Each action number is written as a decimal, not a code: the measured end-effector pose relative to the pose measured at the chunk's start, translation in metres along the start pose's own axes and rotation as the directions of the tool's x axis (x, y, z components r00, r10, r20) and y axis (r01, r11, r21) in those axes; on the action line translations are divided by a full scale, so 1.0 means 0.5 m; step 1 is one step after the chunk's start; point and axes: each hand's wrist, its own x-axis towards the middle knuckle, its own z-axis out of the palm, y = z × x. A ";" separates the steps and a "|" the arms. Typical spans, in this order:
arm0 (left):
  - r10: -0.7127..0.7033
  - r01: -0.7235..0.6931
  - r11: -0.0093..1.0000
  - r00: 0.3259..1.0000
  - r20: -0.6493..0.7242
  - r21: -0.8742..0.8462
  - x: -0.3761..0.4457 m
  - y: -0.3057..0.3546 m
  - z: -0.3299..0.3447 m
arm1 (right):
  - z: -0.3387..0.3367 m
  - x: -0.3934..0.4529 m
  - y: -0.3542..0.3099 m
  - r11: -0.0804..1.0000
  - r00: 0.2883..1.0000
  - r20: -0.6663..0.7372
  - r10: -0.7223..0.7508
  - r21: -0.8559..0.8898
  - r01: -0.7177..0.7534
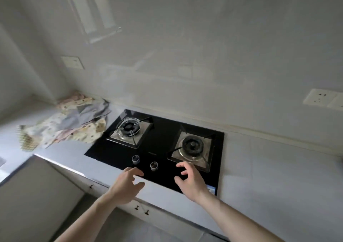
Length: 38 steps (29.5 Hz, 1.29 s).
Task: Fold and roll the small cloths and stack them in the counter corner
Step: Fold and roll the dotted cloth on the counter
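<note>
A loose heap of small cloths point(74, 124), cream with prints and grey, lies spread on the pale counter point(61, 152) at the left, reaching back into the wall corner. A woven patterned piece point(27, 141) sticks out at the heap's left end. My left hand point(126, 184) hovers over the counter's front edge, fingers loosely curled and holding nothing. My right hand point(191, 180) hangs over the front of the black stove, fingers spread and bent, also holding nothing. Both hands are far from the cloths.
A black glass gas stove point(159, 141) with two burners and two knobs point(144, 162) sits in the counter ahead of me. Wall sockets point(73, 62) are on the tiled wall, more at the right point(323, 97). Cabinet fronts with small handles point(142, 209) run below the counter.
</note>
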 end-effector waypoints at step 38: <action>-0.359 0.353 0.933 0.925 -0.123 -0.068 0.195 -0.790 -0.486 | 0.692 0.479 -0.511 0.986 0.918 0.382 -0.105 -0.082 0.148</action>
